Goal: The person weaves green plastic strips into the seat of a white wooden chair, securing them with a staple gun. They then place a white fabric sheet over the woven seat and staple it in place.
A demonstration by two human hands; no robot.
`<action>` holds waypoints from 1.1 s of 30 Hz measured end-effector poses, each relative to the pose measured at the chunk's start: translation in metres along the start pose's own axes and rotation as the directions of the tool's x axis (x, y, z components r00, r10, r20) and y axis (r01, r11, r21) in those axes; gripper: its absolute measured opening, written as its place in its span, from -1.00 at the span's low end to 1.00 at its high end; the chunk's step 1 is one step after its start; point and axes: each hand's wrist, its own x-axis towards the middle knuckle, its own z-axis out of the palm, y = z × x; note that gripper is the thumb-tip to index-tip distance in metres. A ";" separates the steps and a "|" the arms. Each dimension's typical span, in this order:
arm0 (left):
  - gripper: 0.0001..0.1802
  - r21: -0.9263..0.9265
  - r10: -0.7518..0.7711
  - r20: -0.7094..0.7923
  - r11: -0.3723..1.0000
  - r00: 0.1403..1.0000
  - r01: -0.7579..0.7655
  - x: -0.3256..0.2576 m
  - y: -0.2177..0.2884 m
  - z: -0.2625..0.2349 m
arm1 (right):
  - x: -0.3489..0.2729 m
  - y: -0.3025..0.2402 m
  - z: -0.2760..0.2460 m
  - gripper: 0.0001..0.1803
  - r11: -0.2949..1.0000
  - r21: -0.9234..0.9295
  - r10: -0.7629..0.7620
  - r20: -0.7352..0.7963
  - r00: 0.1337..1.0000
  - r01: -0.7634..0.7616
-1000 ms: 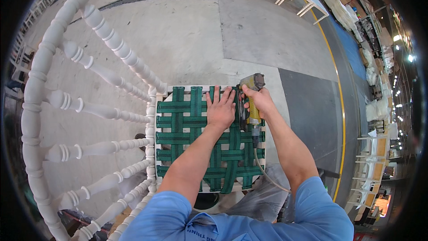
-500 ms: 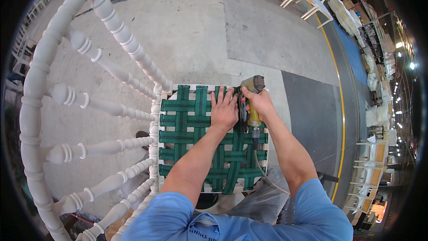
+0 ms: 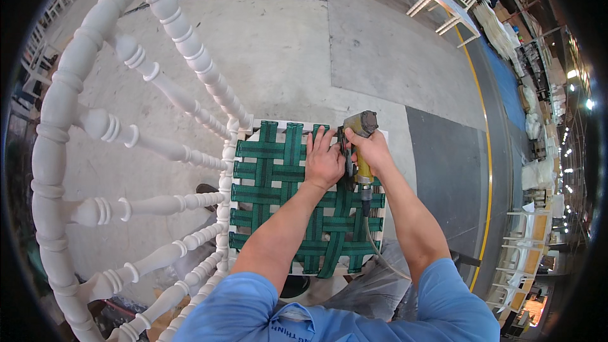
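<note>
A white chair with turned spindles stands in front of me, its seat woven from green webbing straps [image 3: 266, 174]. My left hand [image 3: 325, 163] lies on the straps near the far side of the seat, palm down with fingers spread. Wrapped in my right hand [image 3: 372, 152] is a yellow and dark pneumatic staple gun [image 3: 363, 168], held over the far right part of the seat beside my left fingers. Its black magazine side rests close to the webbing; the nose's contact is hidden. An air hose [image 3: 373, 240] runs from its handle end toward my lap.
The chair's white backrest [image 3: 54, 171] rises on the left. At the far right stand white furniture frames [image 3: 437, 0], with more stacked chairs [image 3: 522, 259] along the right side. A yellow line [image 3: 487, 177] crosses the grey floor.
The whole view has shifted slightly, so the chair appears a little farther right. Both hands and the staple gun stay at nearly the same spot on the seat.
</note>
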 end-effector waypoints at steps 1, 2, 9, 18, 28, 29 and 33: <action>-0.70 -0.005 0.007 -0.008 1.000 1.000 -0.007 0.000 0.000 0.000 | 0.000 0.001 -0.001 -0.67 1.000 -0.015 0.011 -0.004 1.000 -0.011; -0.70 -0.009 0.005 -0.014 1.000 1.000 -0.005 -0.001 0.001 0.000 | 0.002 0.002 -0.002 -0.67 0.999 -0.029 0.022 -0.009 1.000 -0.022; -0.70 0.010 0.014 -0.038 1.000 0.999 -0.014 0.002 0.001 0.002 | -0.002 0.007 -0.008 -0.68 1.000 0.010 0.008 -0.044 0.999 -0.007; -0.67 0.017 0.000 -0.023 1.000 1.000 0.001 0.002 -0.003 0.002 | -0.004 0.004 -0.013 -0.68 1.000 0.006 -0.006 -0.083 0.997 0.007; -0.73 -0.035 0.033 -0.101 0.999 0.994 -0.037 0.001 -0.002 -0.001 | -0.072 -0.008 -0.077 -0.57 0.994 0.108 0.013 -0.081 0.997 -0.004; -0.73 -0.042 0.041 -0.145 0.998 0.989 -0.048 0.002 -0.007 -0.011 | -0.093 -0.014 -0.091 -0.57 0.996 0.092 0.009 -0.091 0.996 -0.001; -0.76 -0.207 0.019 -0.127 0.977 0.992 -0.046 -0.038 0.031 -0.031 | -0.215 0.023 -0.195 -0.55 0.988 0.133 -0.036 -0.321 0.947 0.082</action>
